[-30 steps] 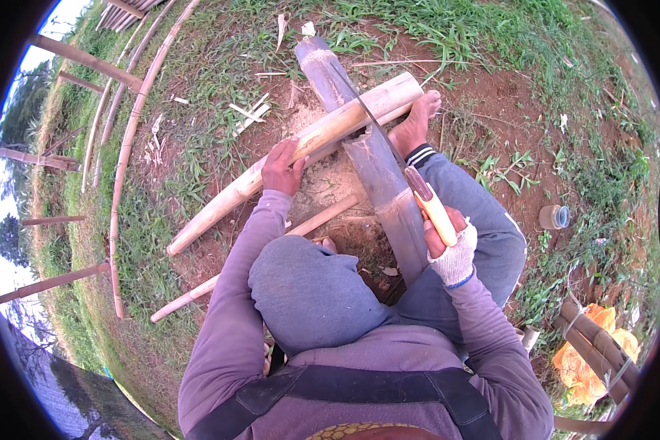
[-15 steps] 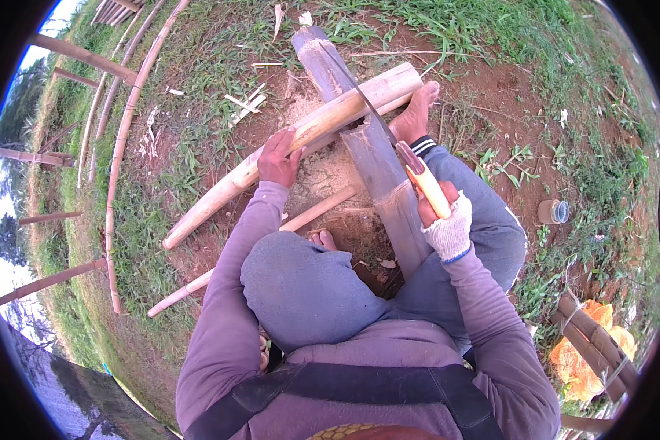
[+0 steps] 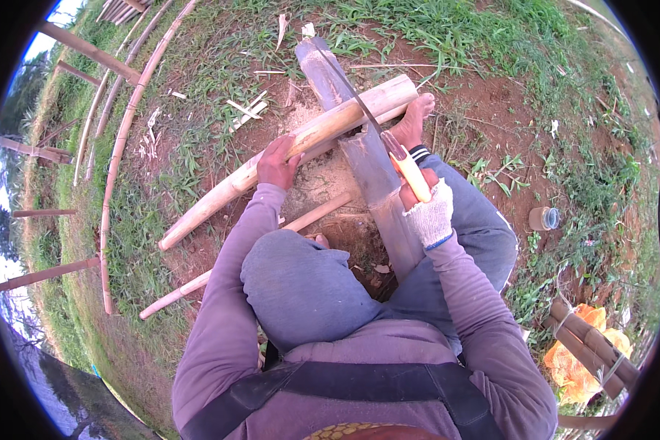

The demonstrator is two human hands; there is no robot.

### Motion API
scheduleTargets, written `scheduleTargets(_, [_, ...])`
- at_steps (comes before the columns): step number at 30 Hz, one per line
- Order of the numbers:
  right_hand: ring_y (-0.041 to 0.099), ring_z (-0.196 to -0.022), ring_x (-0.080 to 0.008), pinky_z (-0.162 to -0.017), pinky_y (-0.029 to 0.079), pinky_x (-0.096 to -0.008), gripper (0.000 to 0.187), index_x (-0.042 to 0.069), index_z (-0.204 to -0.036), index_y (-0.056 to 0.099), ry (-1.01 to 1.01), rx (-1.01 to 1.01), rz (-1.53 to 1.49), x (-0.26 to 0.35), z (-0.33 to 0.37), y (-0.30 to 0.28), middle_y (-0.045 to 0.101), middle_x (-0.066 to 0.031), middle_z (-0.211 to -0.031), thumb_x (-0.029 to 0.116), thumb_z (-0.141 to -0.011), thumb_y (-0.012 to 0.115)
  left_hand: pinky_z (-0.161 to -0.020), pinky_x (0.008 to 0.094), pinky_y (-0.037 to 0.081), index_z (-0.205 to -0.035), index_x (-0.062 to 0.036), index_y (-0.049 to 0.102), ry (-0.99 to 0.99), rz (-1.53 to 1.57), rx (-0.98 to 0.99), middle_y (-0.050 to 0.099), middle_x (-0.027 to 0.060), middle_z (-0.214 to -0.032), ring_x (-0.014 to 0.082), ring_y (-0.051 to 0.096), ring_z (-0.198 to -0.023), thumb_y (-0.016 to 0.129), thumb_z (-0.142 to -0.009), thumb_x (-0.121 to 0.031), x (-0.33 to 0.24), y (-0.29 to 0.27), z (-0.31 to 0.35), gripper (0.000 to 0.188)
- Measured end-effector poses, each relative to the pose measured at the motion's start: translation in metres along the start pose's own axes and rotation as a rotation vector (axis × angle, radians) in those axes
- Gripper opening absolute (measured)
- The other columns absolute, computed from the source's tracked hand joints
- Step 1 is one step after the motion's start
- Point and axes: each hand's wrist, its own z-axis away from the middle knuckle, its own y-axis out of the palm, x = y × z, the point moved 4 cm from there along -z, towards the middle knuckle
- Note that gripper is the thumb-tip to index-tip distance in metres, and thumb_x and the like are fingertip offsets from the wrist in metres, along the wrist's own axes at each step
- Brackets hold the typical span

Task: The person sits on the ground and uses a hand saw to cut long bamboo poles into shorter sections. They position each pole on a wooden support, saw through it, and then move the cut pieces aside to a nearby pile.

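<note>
A pale, thick bamboo pole (image 3: 235, 187) lies aslant across a darker grey-brown log-like support (image 3: 374, 176). My left hand (image 3: 277, 163) is wrapped over the pole's middle, pressing it down. In a white glove with bare fingers, my right hand (image 3: 427, 198) grips the yellow handle of a handsaw (image 3: 412, 174). Its long, narrow blade lies across the pole near the far right end and points up toward the support's far tip. Whether the teeth have cut into the pole cannot be made out. My bare right foot (image 3: 412, 123) rests beside that end.
A thinner pole (image 3: 319, 211) lies under my left arm. Sawdust (image 3: 323, 176) and pale offcuts (image 3: 248, 110) cover the ground. A small jar (image 3: 544, 218) stands at right, near tied bamboo pieces (image 3: 590, 345) and an orange net bag (image 3: 568, 374). A pole fence (image 3: 117, 154) runs along the left.
My right hand has pushed the saw forward and a little left across the pole. My left hand keeps its place on the pole. The whole view has shifted slightly.
</note>
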Motion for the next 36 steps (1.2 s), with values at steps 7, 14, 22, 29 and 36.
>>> scheduleTargets(7, [0.064, -0.07, -0.029, -0.061, 0.05, -0.0429, 0.011, 0.004, -0.092, 0.067, -0.565, -0.027, 0.42, 0.021, 0.034, -0.052, 0.064, -0.0126, -0.09, 0.0, -0.089, 0.077, -0.097, 0.047, 0.057, -0.139, -0.0116, 0.069, 0.022, -0.12, 0.232, 0.073, 0.0148, -0.126, 0.0372, 0.071, -0.113, 0.09, -0.083, -0.02, 0.0, -0.03, 0.121, 0.061])
scheduleTargets(14, [0.064, -0.073, -0.0266, -0.062, 0.049, -0.0416, 0.013, 0.005, -0.091, 0.065, -0.233, -0.061, 0.269, 0.002, 0.062, -0.05, 0.064, -0.0104, -0.092, -0.001, -0.091, 0.077, -0.114, 0.0551, 0.045, -0.146, -0.0194, 0.065, -0.035, -0.215, 0.201, 0.057, 0.0109, -0.148, 0.0352, 0.053, -0.139, 0.091, -0.079, -0.047, 0.013, -0.032, 0.137, 0.078])
scheduleTargets(22, [0.068, -0.08, -0.0169, -0.073, 0.055, -0.0328, 0.018, -0.003, -0.105, 0.068, 0.011, -0.026, 0.09, 0.012, 0.061, -0.032, 0.071, -0.0102, -0.092, 0.013, -0.099, 0.076, -0.117, 0.0574, 0.045, -0.154, -0.0239, 0.047, -0.326, -0.407, 0.471, 0.063, 0.016, -0.144, 0.0401, 0.059, -0.138, 0.092, -0.079, -0.042, 0.052, -0.019, -0.001, 0.09])
scheduleTargets(29, [0.065, -0.075, -0.0149, -0.07, 0.053, -0.0332, 0.023, -0.002, -0.108, 0.068, -0.053, -0.026, 0.11, 0.019, 0.053, -0.023, 0.071, -0.008, -0.09, 0.019, -0.102, 0.076, -0.109, 0.0578, 0.051, -0.145, -0.0233, 0.054, -0.256, -0.32, 0.478, 0.068, 0.0153, -0.134, 0.041, 0.068, -0.125, 0.091, -0.079, -0.037, 0.042, -0.011, -0.007, 0.078])
scheduleTargets(36, [0.062, -0.074, -0.009, -0.063, 0.05, -0.0262, 0.037, 0.0, -0.118, 0.065, 0.014, -0.042, 0.061, 0.007, 0.049, -0.026, 0.071, -0.0077, -0.097, 0.033, -0.104, 0.077, -0.099, 0.0542, 0.057, -0.139, -0.0187, 0.058, -0.304, -0.275, 0.52, 0.07, 0.018, -0.129, 0.0425, 0.071, -0.117, 0.092, -0.077, -0.036, 0.037, -0.007, -0.021, 0.072])
